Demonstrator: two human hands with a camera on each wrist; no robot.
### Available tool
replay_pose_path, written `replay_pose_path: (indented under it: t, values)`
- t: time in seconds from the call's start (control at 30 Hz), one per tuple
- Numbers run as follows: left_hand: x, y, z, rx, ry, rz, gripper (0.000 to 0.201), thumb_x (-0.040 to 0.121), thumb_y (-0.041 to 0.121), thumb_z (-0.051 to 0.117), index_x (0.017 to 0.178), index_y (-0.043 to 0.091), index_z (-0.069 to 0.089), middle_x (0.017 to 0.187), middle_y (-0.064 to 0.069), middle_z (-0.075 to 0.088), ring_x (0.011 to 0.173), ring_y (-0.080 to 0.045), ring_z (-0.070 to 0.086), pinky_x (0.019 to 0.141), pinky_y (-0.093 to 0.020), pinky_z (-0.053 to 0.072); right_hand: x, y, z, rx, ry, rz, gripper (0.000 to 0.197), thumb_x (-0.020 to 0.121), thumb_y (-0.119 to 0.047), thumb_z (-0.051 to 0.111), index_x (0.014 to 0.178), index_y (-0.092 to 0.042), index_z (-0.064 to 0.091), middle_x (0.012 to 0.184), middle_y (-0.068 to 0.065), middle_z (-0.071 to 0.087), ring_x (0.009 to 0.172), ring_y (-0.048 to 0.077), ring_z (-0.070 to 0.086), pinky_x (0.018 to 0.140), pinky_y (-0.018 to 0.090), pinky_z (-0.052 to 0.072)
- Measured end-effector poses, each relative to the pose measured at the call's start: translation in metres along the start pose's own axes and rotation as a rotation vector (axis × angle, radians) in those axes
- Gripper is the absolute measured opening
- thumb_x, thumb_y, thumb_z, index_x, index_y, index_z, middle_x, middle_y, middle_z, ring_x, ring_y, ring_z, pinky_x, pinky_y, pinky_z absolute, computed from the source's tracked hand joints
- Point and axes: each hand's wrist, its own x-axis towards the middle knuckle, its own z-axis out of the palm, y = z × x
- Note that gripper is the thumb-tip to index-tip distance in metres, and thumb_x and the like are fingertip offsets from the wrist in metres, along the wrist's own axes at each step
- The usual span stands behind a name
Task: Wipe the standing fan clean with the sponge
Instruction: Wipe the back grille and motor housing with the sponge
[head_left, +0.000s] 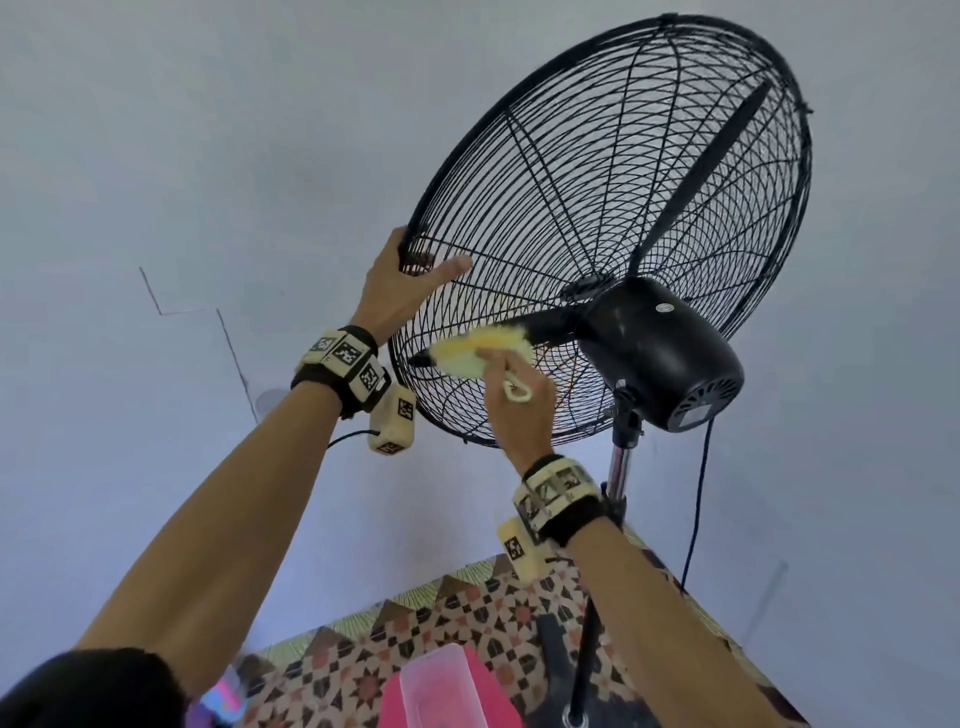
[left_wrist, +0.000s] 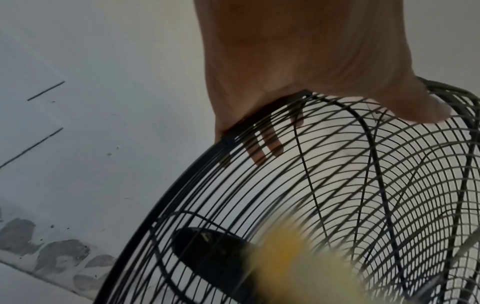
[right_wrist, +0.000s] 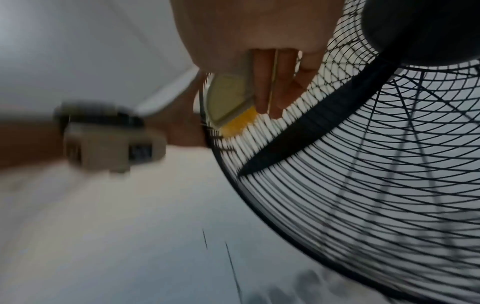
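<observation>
Pale wall (head_left: 182, 156) behind; left hand (head_left: 402, 283) grips the fan (head_left: 613, 218) rim, right hand (head_left: 519, 410) fingers clamp the sponge (head_left: 470, 356); best to steady the cage and stroke lightly along the wires

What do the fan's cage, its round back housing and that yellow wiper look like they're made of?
Fan cage: thin wire, probably metal, with a matte black finish.
Motor housing: smooth black, slightly glossy, with moulded vents; likely plastic.
Sponge: soft, fuzzy yellow, foam or fibre, too blurred to tell; the right hand holds it against the cage.
Pole: shiny and mirror-like, seemingly chromed metal.
</observation>
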Motion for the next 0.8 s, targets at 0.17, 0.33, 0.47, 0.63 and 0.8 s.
replay_pose_path:
  t: [0.17, 0.33, 0.47, 0.63, 0.8]
  values:
    - [-0.002, -0.006, -0.001, 0.062, 0.009, 0.038, 0.099, 0.064, 0.072, 0.087, 0.143, 0.029, 0.046, 0.119, 0.01, 0.064, 0.113, -0.007, 0.062, 0.098, -0.032, 0.052, -0.004, 0.001, -0.01, -0.004, -0.01, 0.016, 0.027, 0.097, -0.024, 0.055, 0.091, -0.014, 0.08, 0.059, -0.005, 0.066, 0.043, 0.008, 0.05, 0.043, 0.026, 0.035]
    - [0.0, -0.01, 0.002, 0.055, 0.04, 0.041, 0.1, 0.062, 0.076, 0.085, 0.141, 0.028, 0.047, 0.125, 0.006, 0.065, 0.118, -0.014, 0.062, 0.103, -0.04, 0.053, 0.027, -0.003, -0.019, 0.1, 0.176, -0.019, 0.024, 0.101, -0.008, 0.055, 0.1, -0.009, 0.079, 0.059, -0.01, 0.061, 0.041, 0.004, 0.044, 0.043, 0.014, 0.027]
    - [0.0, -0.012, 0.001, 0.045, 0.041, 0.032, 0.098, 0.062, 0.076, 0.086, 0.14, 0.029, 0.047, 0.123, 0.009, 0.065, 0.116, -0.01, 0.062, 0.102, -0.038, 0.053, -0.007, 0.034, -0.01, -0.009, -0.007, 0.092, 0.025, 0.1, -0.012, 0.055, 0.1, -0.014, 0.079, 0.072, -0.007, 0.072, 0.047, 0.003, 0.054, 0.047, 0.022, 0.037]
    - [-0.003, -0.013, 0.003, 0.04, 0.059, 0.055, 0.095, 0.063, 0.075, 0.086, 0.138, 0.029, 0.049, 0.122, 0.01, 0.066, 0.115, -0.009, 0.063, 0.098, -0.031, 0.052, 0.015, 0.004, -0.021, 0.004, 0.096, -0.019, 0.026, 0.101, -0.012, 0.054, 0.096, -0.015, 0.079, 0.06, -0.014, 0.062, 0.044, 0.006, 0.048, 0.051, 0.023, 0.035]
    - [-0.002, -0.012, 0.003, 0.025, 0.066, 0.05, 0.095, 0.063, 0.074, 0.086, 0.139, 0.029, 0.049, 0.122, 0.01, 0.065, 0.114, -0.006, 0.062, 0.097, -0.029, 0.052, 0.012, 0.014, -0.014, 0.034, 0.02, 0.086, 0.025, 0.097, -0.012, 0.053, 0.095, -0.014, 0.078, 0.066, -0.003, 0.069, 0.043, 0.003, 0.046, 0.043, 0.018, 0.03]
